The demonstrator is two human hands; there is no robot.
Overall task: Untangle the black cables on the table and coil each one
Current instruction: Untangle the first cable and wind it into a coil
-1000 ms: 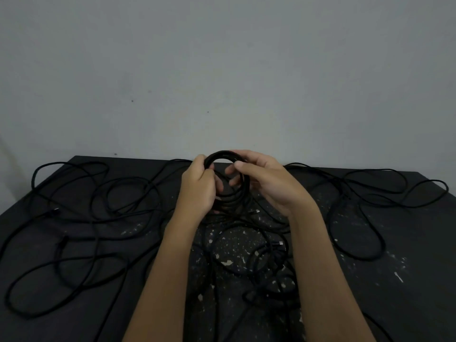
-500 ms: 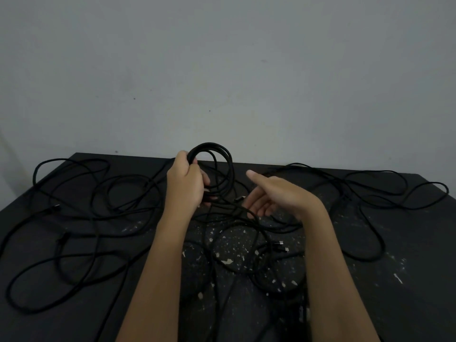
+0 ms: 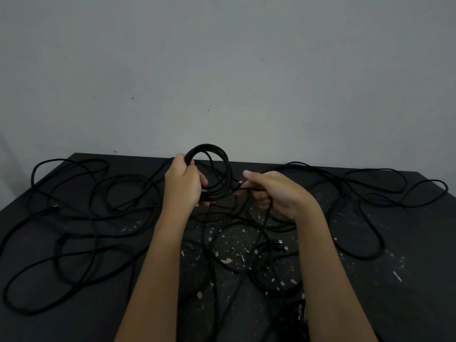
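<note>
My left hand (image 3: 183, 182) grips a small upright coil of black cable (image 3: 222, 166) above the middle of the table. My right hand (image 3: 274, 191), just right of the coil, pinches the loose strand (image 3: 246, 188) that runs out of it. Loose black cable (image 3: 98, 213) lies in wide loops over the left side of the black table (image 3: 407, 304). More loops (image 3: 370, 218) spread over the right side. A tangle with two small plug ends (image 3: 281, 245) lies between my forearms.
The tabletop is speckled with pale paint chips around its middle. A plain grey wall (image 3: 222, 70) stands right behind the far edge. Cable loops reach close to the left and right table edges.
My right hand let go of the coil, swung out to the right, and now has closed on the trailing strand. My left hand lifted the coil slightly and shifted left.
</note>
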